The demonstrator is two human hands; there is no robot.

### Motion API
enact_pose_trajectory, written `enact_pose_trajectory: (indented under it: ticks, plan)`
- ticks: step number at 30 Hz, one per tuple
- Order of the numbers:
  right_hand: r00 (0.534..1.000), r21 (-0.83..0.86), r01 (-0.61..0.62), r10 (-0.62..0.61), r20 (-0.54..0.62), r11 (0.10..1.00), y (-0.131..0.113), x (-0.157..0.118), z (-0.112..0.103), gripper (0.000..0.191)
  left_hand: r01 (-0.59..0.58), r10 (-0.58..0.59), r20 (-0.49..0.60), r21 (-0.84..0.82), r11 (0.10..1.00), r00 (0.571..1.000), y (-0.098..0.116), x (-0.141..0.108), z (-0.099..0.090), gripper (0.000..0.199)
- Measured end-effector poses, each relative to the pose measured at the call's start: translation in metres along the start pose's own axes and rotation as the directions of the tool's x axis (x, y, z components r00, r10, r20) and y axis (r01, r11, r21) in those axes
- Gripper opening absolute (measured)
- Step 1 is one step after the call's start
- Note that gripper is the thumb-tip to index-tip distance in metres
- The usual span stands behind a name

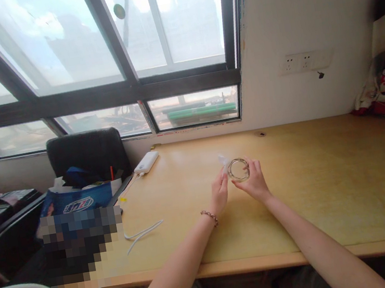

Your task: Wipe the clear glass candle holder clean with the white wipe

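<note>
My right hand is curled round the right side of a clear, shiny round object with a ring-like outline. Light wood colour shows through its middle; whether it is a glass or a roll of tape, I cannot tell. At its left edge, my left hand has its fingers pressed together on a thin whitish piece, which sticks up past the fingertips. That piece looks like tissue or film. Both hands are close together above the middle of the table, and a beaded bracelet circles the left wrist.
The light wooden table stands below a window. A white power bank with a cable lies at its far left corner, and a white cable runs over the left edge. Left of it, a black chair carries a blue bag.
</note>
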State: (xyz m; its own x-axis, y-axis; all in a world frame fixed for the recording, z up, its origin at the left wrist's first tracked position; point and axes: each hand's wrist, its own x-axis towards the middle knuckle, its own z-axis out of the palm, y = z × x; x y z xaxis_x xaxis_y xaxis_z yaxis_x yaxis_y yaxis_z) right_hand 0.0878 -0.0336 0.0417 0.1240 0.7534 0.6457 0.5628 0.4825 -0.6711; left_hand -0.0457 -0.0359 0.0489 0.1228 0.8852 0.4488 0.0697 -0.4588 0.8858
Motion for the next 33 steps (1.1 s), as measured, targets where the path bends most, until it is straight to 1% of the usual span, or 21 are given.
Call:
enact_pose_trajectory:
  ticks: [5, 9, 13, 16, 18, 20, 24, 29, 33]
  plan:
    - [0.993, 0.046, 0.065, -0.069, 0.096, 0.997, 0.001, -0.002, 0.003, 0.088, 0.123, -0.134, -0.045, -0.191, 0.974, 0.99, -0.014, 0.007, -0.005, 0.043]
    - [0.972, 0.06, 0.13, -0.139, 0.188, 0.99, 0.004, -0.003, 0.004, 0.081, 0.195, -0.218, -0.058, -0.271, 0.943, 0.974, -0.018, 0.011, -0.008, 0.047]
    - [0.941, 0.054, 0.203, -0.21, 0.265, 0.978, 0.005, -0.003, 0.003, 0.074, 0.224, -0.244, -0.045, -0.263, 0.938, 0.969, -0.014, 0.011, -0.009, 0.055]
    - [0.933, 0.037, 0.222, -0.224, 0.282, 0.974, 0.005, -0.002, 0.003, 0.073, 0.249, -0.264, -0.025, -0.256, 0.934, 0.964, -0.01, 0.01, -0.01, 0.061]
    - [0.931, 0.025, 0.232, -0.229, 0.285, 0.972, 0.004, -0.002, 0.003, 0.072, 0.238, -0.252, -0.023, -0.246, 0.94, 0.968, -0.008, 0.01, -0.011, 0.059]
    - [0.926, 0.026, 0.242, -0.239, 0.292, 0.97, 0.003, -0.002, 0.003, 0.07, 0.212, -0.223, -0.024, -0.23, 0.95, 0.975, -0.007, 0.009, -0.011, 0.05]
    - [0.921, 0.068, 0.237, -0.246, 0.303, 0.969, -0.004, -0.002, 0.001, 0.069, 0.184, -0.193, -0.021, -0.21, 0.96, 0.981, -0.008, 0.01, -0.013, 0.038]
    - [0.901, 0.162, 0.217, -0.262, 0.347, 0.963, -0.015, -0.003, -0.002, 0.067, 0.232, -0.242, -0.025, -0.207, 0.95, 0.97, -0.012, 0.011, -0.014, 0.036]
    - [0.918, 0.191, 0.16, -0.217, 0.333, 0.968, -0.018, -0.004, -0.002, 0.066, 0.271, -0.272, 0.036, -0.276, 0.922, 0.962, -0.014, 0.013, -0.015, 0.04]
